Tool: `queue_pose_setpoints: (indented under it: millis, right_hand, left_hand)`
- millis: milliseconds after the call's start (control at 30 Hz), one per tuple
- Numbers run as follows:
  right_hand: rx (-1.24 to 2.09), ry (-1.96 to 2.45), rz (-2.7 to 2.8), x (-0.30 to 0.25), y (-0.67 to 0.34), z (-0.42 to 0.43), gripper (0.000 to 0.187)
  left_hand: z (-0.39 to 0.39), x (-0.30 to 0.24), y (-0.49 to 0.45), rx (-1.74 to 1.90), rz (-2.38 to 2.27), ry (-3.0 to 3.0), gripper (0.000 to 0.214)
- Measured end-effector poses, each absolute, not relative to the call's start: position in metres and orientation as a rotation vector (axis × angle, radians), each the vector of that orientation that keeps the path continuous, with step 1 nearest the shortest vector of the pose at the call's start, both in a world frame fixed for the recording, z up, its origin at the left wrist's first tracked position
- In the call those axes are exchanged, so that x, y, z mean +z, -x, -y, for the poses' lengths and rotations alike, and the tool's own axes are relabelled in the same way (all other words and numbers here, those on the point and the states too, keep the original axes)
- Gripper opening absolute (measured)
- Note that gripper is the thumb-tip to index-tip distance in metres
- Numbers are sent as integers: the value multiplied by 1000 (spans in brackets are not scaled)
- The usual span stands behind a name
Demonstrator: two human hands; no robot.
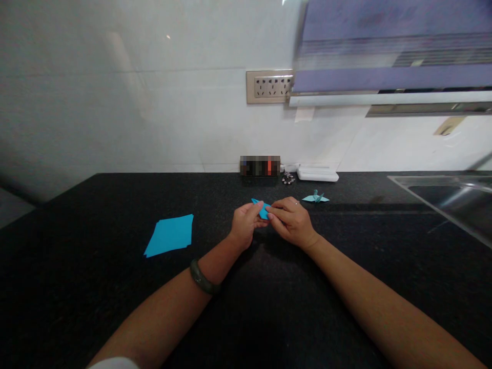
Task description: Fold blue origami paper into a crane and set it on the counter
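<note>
My left hand (pixel 244 224) and my right hand (pixel 292 221) meet over the middle of a black countertop (pixel 115 205), both pinched on a small folded piece of blue paper (pixel 262 208). Only its upper corner shows between the fingers; the rest is hidden by my hands. A dark bracelet sits on my left wrist and a ring on a right finger. A finished folded blue paper crane (pixel 315 198) lies on the counter just beyond my right hand.
A stack of flat blue paper sheets (pixel 170 234) lies to the left. A white flat box (pixel 318 173) and a small dark trinket (pixel 288 178) sit by the white wall. A steel sink (pixel 449 197) is at right, a wall socket (pixel 269 86) above.
</note>
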State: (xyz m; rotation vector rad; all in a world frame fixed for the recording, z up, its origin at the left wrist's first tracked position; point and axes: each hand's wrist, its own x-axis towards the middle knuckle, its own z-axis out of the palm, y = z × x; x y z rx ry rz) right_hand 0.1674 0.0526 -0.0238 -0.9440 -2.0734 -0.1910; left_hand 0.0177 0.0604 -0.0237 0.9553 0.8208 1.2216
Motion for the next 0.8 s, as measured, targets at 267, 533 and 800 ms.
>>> queue_pose_setpoints:
  millis: [267,533,800]
  right_hand:
    - [151,1162,1729,-22,-154,-50,14]
    - [386,1202,1603,-26,-148,-52,13]
    - [482,1236,1527,-25,-149,-53,17]
  left_hand:
    - [-63,-26,-18,1330,-916,-1025,29]
    - [-67,-31,-18,1373,-953,-1119,25]
    - [-63,-27,-19,1358,-917,-1248,20]
